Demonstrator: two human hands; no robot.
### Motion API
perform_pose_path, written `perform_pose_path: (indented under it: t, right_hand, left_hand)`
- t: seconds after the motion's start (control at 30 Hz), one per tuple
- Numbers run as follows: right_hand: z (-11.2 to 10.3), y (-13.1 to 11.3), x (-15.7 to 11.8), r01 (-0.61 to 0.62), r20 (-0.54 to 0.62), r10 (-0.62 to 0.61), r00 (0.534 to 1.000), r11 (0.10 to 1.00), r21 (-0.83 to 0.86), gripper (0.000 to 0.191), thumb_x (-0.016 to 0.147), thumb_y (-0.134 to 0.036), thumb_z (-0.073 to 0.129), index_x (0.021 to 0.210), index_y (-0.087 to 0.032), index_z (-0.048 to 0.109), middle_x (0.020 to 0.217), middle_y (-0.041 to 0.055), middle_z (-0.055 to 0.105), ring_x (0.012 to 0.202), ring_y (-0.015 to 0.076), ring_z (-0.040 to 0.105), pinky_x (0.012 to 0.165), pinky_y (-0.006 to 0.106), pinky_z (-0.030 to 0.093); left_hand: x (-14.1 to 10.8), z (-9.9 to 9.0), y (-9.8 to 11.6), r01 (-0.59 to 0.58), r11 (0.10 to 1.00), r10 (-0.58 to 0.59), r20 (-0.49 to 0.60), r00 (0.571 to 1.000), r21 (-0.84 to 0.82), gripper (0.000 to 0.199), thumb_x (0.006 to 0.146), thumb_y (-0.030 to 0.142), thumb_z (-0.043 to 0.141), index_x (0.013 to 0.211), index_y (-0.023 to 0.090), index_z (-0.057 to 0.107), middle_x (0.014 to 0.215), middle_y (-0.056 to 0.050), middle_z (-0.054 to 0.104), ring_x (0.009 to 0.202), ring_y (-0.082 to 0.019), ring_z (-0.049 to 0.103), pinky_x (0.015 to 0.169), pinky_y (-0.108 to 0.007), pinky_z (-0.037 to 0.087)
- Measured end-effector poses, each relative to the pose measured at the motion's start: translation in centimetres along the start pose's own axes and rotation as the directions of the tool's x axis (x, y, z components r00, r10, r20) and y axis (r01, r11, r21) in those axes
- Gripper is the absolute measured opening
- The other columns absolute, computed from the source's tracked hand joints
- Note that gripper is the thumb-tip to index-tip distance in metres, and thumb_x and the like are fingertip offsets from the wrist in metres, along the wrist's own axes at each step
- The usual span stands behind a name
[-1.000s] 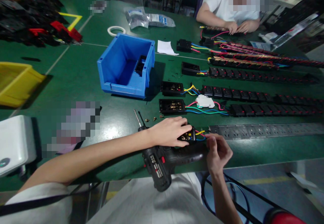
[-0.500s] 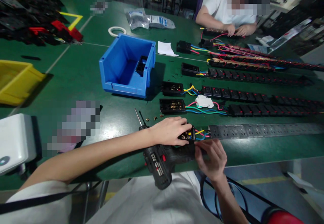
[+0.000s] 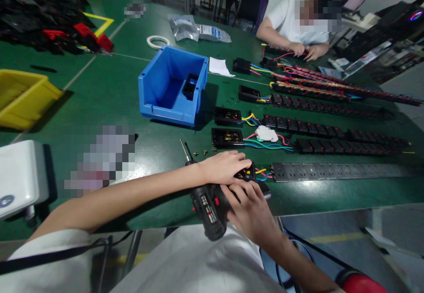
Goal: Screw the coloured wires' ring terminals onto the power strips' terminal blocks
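Observation:
My left hand (image 3: 227, 165) lies over a small open black housing (image 3: 247, 173) with brass parts inside, fingers curled on it. Yellow, red and blue wires run from this housing to a long grey-black power strip (image 3: 298, 171). Below the left forearm lies a black cordless screwdriver (image 3: 209, 215), its long bit pointing up and left. My right hand (image 3: 250, 204) is closed around the screwdriver's handle, fingers over the top and thumb on the near side. Several small brass screws (image 3: 205, 152) lie on the table beside the bit.
Other power strips (image 3: 308, 125) with wired housings lie in rows farther back. A blue bin (image 3: 168, 112) holds a black part. Left are a yellow bin (image 3: 29, 94), a white device (image 3: 21, 178) and a pile of black parts (image 3: 36, 23). A co-worker's hands (image 3: 304, 51) handle a strip opposite.
My right hand has moved left from the end of the handle and taken hold of the screwdriver's handle. My left hand stays on the black housing.

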State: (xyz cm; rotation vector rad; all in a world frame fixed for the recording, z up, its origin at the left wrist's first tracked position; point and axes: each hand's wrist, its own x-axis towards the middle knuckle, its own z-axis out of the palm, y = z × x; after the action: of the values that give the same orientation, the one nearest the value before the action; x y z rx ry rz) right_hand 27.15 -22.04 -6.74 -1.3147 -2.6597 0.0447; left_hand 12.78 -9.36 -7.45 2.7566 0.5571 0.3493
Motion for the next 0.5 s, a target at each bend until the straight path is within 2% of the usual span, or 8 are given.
perform_pose_path:
  t: [0.17,0.37,0.5]
  right_hand:
    - [0.5,0.1,-1.1,0.012,0.004,-0.012,1.0,1.0,0.022,0.061,0.075,-0.026,0.062,0.134,-0.018,0.047,0.111,0.0059,0.058,0.103,0.0218,0.046,0.102,0.045,0.034]
    - [0.2,-0.7,-1.0,0.01,0.054,-0.009,0.998,1.0,-0.015,0.07,0.074,-0.021,0.056,0.142,-0.016,0.038,0.102,0.0063,0.058,0.101,0.0209,0.048,0.107,0.046,0.029]
    - [0.6,-0.6,-0.3,-0.034,0.074,0.034,0.997,0.999,-0.003,0.06,0.072,-0.023,0.058,0.131,-0.015,0.049,0.094,0.0056,0.061,0.092,0.0198,0.053,0.098,0.04,0.036]
  left_hand:
    - [-0.1,-0.2,0.2,0.02,1.0,-0.02,-0.007,1.0,-0.007,0.041,0.086,0.05,0.059,0.109,0.016,0.054,0.099,-0.008,0.06,0.092,-0.023,0.06,0.079,-0.031,0.047]
    - [-0.2,-0.1,0.2,0.012,1.0,-0.011,-0.016,1.0,0.022,0.042,0.083,0.047,0.063,0.109,0.016,0.053,0.099,-0.008,0.059,0.091,-0.024,0.06,0.077,-0.032,0.047]
    - [-0.3,-0.1,0.2,-0.014,0.999,0.014,-0.003,1.0,0.043,0.049,0.076,0.045,0.07,0.111,0.016,0.052,0.101,-0.009,0.059,0.092,-0.025,0.059,0.078,-0.032,0.047]
